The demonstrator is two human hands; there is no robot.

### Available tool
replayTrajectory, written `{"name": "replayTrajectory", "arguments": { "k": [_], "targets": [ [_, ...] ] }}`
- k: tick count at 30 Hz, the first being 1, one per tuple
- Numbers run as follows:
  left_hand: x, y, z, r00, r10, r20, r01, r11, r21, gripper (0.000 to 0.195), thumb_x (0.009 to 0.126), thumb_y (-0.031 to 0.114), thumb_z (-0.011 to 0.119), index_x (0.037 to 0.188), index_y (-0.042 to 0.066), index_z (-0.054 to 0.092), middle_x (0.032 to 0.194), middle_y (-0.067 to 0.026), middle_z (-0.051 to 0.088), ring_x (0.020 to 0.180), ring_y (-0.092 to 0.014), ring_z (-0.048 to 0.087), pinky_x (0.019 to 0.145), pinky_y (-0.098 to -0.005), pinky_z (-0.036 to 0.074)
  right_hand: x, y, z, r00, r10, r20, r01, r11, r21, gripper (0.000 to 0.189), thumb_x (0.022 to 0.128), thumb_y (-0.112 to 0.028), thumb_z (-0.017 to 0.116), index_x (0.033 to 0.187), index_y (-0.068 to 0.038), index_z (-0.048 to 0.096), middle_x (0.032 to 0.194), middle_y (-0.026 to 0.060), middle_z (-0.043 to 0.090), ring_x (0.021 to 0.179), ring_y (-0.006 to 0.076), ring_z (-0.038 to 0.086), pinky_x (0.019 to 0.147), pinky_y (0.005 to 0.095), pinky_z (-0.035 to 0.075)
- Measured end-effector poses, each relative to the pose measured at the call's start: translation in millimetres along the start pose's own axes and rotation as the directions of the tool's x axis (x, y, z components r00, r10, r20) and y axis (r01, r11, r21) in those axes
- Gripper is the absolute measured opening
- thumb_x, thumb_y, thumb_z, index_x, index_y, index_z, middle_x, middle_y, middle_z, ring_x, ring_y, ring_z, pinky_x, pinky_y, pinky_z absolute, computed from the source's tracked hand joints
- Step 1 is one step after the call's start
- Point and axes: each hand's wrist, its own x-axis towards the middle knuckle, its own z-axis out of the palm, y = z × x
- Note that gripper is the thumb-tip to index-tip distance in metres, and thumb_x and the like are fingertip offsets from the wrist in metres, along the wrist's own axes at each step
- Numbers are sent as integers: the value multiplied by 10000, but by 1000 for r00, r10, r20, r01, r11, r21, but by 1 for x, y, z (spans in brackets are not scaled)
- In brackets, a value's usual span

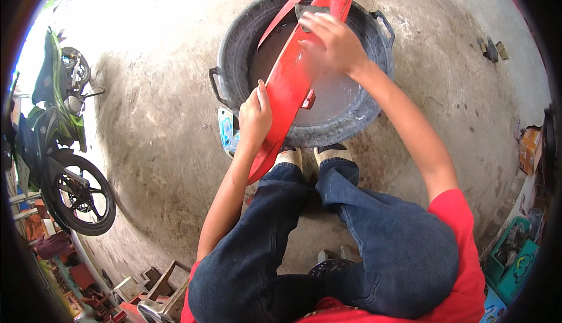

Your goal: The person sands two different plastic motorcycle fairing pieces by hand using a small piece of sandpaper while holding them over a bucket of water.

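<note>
A long red motorcycle body panel [285,90] slants across a round black tub [232,51] with two side handles. My left hand [254,116] grips the panel's left edge, thumb on top. On the panel's upper part my right hand [336,44], partly blurred, presses a dark grey sheet [314,11] that looks like sandpaper. Cloudy water [333,105] stands in the tub. A small red tab [309,99] juts from the panel's right edge. The panel's lower end reaches down beside my left leg, and its top end leaves the view.
A black and green motorcycle [57,138] stands at the left. A shiny bluish part [227,132] leans by the tub's lower left. Dark scraps [491,50] lie on the concrete floor [153,116] at right. A cardboard box [530,149] and teal container [511,257] line the right side.
</note>
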Motion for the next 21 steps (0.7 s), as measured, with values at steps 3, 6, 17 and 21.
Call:
{"name": "replayTrajectory", "arguments": {
  "k": [3, 6, 17, 21],
  "targets": [
    [-2, 0, 2, 999, -3, -32, 1, 999, -45, 481, 1109, 362, 370, 1164, -2, 679, 971, -312, 682, 932, -524, 632, 788, -589, 488, -2, 5, 3, 996, 85, -27, -86, 995, -45, 448, 924, -365, 741, 1247, -59, 689, 1319, 131, 683, 1221, 317, 638, 1033, 412, 525],
    [0, -2, -3, 997, -73, 26, 74, 997, -31, 484, 1108, 371, 371, 1140, 4, 683, 964, -316, 681, 933, -532, 628, 793, -598, 481, -2, -1, 9, 990, 133, -37, -135, 989, -67, 407, 924, -336, 737, 1231, -70, 704, 1286, 128, 702, 1198, 310, 655, 1018, 401, 535],
    [-2, -3, 2, 1000, -20, -24, 19, 999, -35, 484, 1111, 375, 370, 1130, 5, 681, 937, -307, 687, 910, -532, 632, 776, -605, 478, 4, 1, 18, 985, 139, -103, -150, 983, -105, 184, 931, -192, 688, 1074, -78, 669, 1076, 84, 755, 1041, 282, 720, 863, 380, 596],
    [-1, 0, 1, 1000, -29, -11, 29, 999, -39, 479, 1111, 370, 371, 1089, -1, 674, 912, -308, 677, 876, -540, 623, 756, -618, 464, 10, 0, 21, 971, 147, -187, -174, 975, -139, 154, 921, -182, 688, 1030, -77, 660, 1033, 73, 743, 996, 280, 706, 847, 397, 579]
  ]
}}
